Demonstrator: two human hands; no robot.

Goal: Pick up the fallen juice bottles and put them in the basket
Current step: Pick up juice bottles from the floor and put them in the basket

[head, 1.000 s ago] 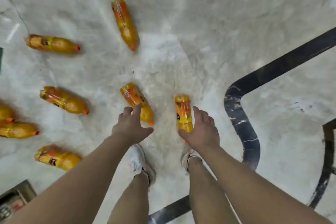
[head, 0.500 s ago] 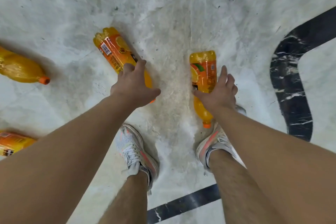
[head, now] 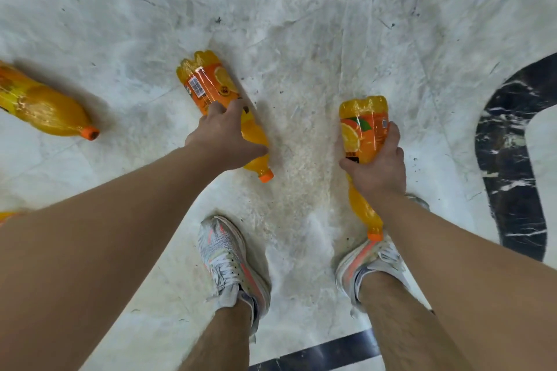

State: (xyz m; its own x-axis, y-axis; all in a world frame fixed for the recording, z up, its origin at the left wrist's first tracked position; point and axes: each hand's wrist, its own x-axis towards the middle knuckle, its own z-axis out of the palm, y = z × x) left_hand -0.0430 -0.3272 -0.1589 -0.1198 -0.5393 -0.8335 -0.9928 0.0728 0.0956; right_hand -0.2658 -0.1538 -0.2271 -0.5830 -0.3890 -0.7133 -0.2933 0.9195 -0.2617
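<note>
Indoor premises with a polished pale marble floor (head: 301, 9), grey-veined and scuffed; the exact type of place cannot be determined. A curved black marble inlay band (head: 509, 159) runs at 3 o'clock, and a straight black strip (head: 319, 352) at 6 o'clock, a decorative finish consistent with a lobby, hall or shop floor.

Orange juice bottles (head: 211, 84) — fallen, floor-bound
</note>
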